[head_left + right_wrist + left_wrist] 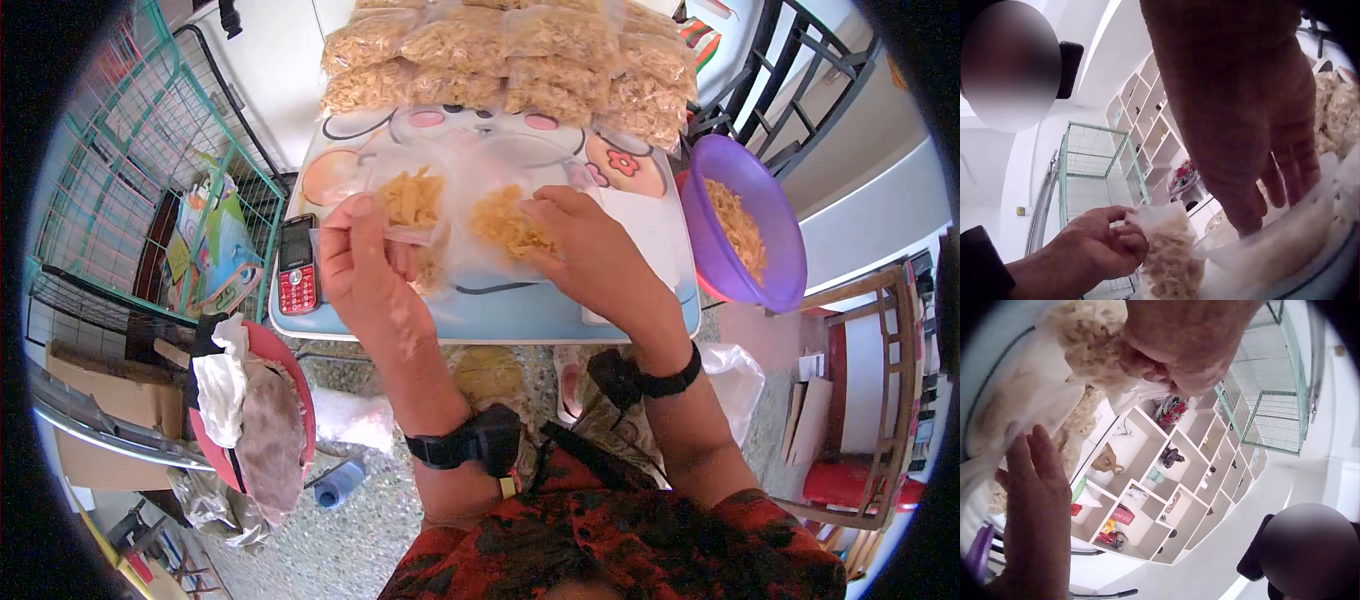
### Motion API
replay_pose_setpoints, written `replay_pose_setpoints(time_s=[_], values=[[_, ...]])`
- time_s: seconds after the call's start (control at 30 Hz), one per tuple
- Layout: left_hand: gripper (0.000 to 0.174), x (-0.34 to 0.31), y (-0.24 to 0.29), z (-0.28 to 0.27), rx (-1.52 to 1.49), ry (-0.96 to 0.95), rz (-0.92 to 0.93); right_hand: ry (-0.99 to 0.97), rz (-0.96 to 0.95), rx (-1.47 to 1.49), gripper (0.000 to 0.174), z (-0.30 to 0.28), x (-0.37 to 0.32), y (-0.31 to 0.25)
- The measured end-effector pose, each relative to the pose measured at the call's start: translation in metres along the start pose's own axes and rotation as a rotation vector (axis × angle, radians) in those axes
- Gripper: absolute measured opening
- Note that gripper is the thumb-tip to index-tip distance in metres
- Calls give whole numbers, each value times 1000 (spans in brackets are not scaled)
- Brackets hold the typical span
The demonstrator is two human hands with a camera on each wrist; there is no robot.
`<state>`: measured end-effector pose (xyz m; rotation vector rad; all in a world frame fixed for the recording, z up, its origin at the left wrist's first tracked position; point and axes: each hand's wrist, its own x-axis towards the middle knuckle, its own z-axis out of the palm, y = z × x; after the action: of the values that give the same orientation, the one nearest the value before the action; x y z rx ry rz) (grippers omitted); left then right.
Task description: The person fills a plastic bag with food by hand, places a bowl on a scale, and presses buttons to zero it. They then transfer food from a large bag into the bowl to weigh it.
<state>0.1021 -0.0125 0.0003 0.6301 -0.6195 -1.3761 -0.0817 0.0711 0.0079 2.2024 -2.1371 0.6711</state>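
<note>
My left hand (370, 255) pinches the edge of a clear plastic bag (1172, 256) with pale yellow dried strips (411, 199) inside, raised over the near left part of the table. To its right, my right hand (595, 245) holds another clear bag of such strips (505, 222), thumb and fingers at its film. In the right wrist view the film of this bag (1285, 250) partly covers the right fingertips (1275, 187). Both hands work above a cartoon-printed tabletop (485, 145).
Filled bags (470, 50) are stacked along the table's far side. A purple basin (715, 225) with more strips stands at the right edge. A red keypad phone (298, 265) lies at the left edge. A green wire cage (120, 130) and a cloth-covered red stool (300, 400) are at left.
</note>
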Motion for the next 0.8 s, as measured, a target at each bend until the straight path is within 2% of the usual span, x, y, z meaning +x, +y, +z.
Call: replay_pose_setpoints(time_s=[0.13, 0.23, 0.33, 0.53, 0.73, 0.8], values=[[11, -1, -7, 2, 60, 17, -20, -163, -15, -64, 53, 0, 17, -4], [13, -2, -4, 5, 32, 23, -26, -321, -1, -65, 48, 2, 31, -2], [15, -3, -1, 8, 5, 23, -20, -312, 11, -101, 37, 17, 38, 6], [14, -4, -2, 7, 11, -29, -9, -149, -31, -4, 15, 24, 35, 17], [16, -4, -5, 7, -1, -46, -3, -125, 34, 176, 15, 13, 35, 19], [16, -3, -5, 7, -6, -50, -5, -14, 66, 282, 15, 16, 35, 24]])
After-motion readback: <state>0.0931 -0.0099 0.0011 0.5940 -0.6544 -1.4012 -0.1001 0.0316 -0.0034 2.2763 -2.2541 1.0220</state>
